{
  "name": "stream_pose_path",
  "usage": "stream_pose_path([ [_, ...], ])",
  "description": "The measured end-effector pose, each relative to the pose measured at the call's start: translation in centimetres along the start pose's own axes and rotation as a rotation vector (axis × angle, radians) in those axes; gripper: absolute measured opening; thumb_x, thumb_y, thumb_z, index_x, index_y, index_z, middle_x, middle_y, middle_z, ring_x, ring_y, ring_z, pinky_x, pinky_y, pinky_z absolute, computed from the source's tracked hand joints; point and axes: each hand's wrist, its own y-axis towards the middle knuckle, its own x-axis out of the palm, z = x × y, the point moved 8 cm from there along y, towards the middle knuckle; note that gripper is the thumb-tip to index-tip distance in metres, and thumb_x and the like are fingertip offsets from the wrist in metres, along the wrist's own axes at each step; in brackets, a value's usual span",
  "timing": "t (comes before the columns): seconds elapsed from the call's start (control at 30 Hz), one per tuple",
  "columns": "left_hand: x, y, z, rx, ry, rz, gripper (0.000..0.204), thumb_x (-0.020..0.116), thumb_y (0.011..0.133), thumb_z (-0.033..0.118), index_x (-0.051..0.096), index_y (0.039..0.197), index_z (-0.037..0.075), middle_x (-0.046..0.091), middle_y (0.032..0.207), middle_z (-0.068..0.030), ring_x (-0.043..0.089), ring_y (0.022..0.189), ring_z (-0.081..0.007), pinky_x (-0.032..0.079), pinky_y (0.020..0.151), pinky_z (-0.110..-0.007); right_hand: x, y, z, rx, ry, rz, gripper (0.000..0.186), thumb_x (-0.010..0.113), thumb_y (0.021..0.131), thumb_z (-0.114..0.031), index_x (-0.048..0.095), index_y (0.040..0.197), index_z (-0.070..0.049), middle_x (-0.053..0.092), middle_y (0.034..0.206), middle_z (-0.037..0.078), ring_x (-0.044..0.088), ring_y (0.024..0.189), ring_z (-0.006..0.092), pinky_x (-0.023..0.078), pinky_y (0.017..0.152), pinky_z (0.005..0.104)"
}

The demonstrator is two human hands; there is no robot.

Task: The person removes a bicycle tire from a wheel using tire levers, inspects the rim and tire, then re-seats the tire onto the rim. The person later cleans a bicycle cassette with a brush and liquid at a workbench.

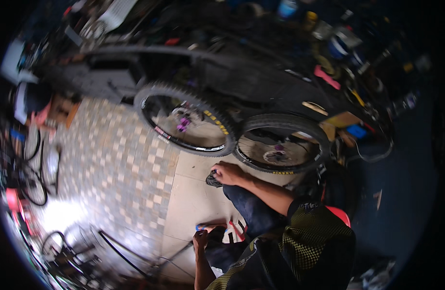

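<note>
My right hand (225, 172) is curled over a dark crumpled cloth (213, 181) by my raised knee. Just beyond it, two bicycle wheels with knobby tyres lean at the bench: the left one (221, 130) has a purple hub, the right one (309, 159) lies more nearly flat beside it. Lower down, my left hand (200, 238) is closed near my other leg; whatever it may hold is hidden. A red-handled item (237, 233) lies on the floor by my sandalled foot (208, 227).
A cluttered bench (280, 72) spans the top, with tools and containers. Bicycles (31, 183) and loose tyres crowd the left and lower-left tiled floor (130, 159). What looks like another person (36, 116) is at the far left. A red seat (341, 215) is beside me.
</note>
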Motion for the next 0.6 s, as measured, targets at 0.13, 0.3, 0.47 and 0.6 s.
stream_pose_path([
  [0.13,-4.1,0.4,10.8,-0.023,-0.199,-0.186,0.034,0.071,0.097,0.030,0.064,0.123,0.008,0.074,0.097,-0.0129,0.075,0.080,-0.0261,0.058,0.058,-0.037,-14.8,-3.3,7.7,0.222,-0.306,0.209,0.042,0.071,0.083,-0.024,0.067,0.121,-0.007,0.065,0.112,0.020,0.064,0.106,0.0391,0.054,0.091,0.0497],
  [0.3,-7.0,4.5,28.8,0.180,-0.195,-0.240,0.027,0.067,0.101,0.028,0.067,0.122,0.011,0.071,0.106,-0.0076,0.074,0.089,-0.0255,0.059,0.065,-0.038,-28.2,-8.2,15.3,0.447,-0.475,0.457,0.051,0.072,0.080,-0.017,0.063,0.128,-0.003,0.058,0.124,0.017,0.059,0.114,0.0350,0.050,0.097,0.0482],
  [0.47,-2.6,7.8,47.7,0.269,-0.334,-0.213,0.051,0.068,0.098,0.039,0.055,0.141,0.014,0.059,0.131,-0.0080,0.067,0.110,-0.0323,0.060,0.078,-0.045,-32.1,-9.8,22.7,0.700,-0.406,0.311,0.063,0.075,0.079,-0.019,0.057,0.139,-0.007,0.057,0.131,0.017,0.053,0.125,0.0320,0.048,0.097,0.0448],
  [0.6,1.1,10.1,57.3,0.268,-0.425,-0.221,0.099,0.073,0.088,0.064,0.024,0.160,0.016,0.049,0.147,-0.0110,0.051,0.132,-0.0345,0.052,0.094,-0.057,-30.5,-12.6,24.7,0.667,-0.594,0.387,0.065,0.074,0.080,-0.027,0.056,0.140,-0.010,0.050,0.140,0.017,0.051,0.127,0.0302,0.043,0.100,0.0485],
])
